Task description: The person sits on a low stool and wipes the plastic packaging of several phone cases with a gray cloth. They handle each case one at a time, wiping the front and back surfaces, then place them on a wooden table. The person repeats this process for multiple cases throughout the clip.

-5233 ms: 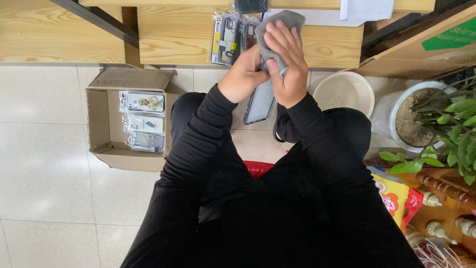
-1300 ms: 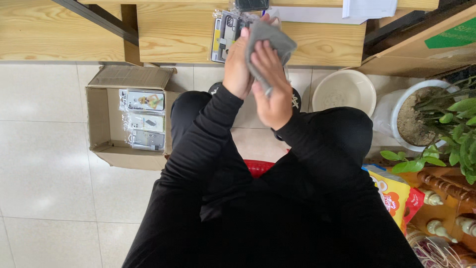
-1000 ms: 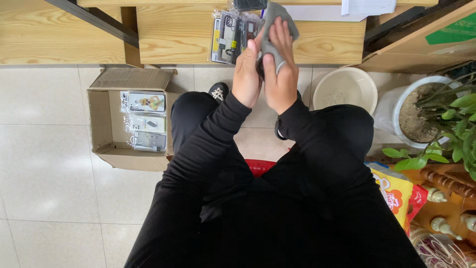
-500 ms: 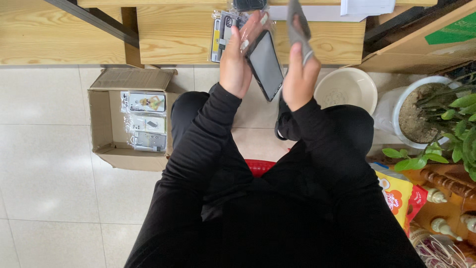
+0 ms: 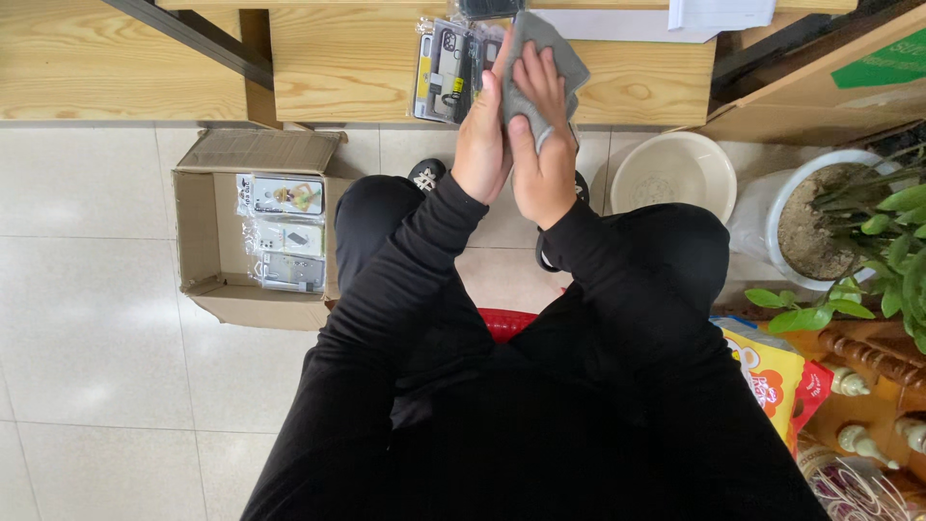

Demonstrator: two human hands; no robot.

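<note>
We hold both hands up together in front of us, above our knees, and between them sits a grey cloth (image 5: 545,58) folded over something flat that we cannot make out from here. Our right hand (image 5: 540,145) presses its spread fingers onto the face of the cloth, closed on it so the fabric stays flat against what it covers. Our left hand (image 5: 482,135) backs it from the other side, palm turned inward, apparently bracing the hidden item so the pressure has something to work against; whether its fingers actually curl round an edge we cannot tell. Just beyond the fingertips, clear-wrapped phone cases (image 5: 449,68) hang or lean against the wooden bench (image 5: 338,58). Well off to the side of the left hand an open cardboard box (image 5: 207,241) holds more packaged cases, its flaps folded out for easy reach. Past the right hand sit a cream basin (image 5: 675,174) and a potted plant (image 5: 849,222).
</note>
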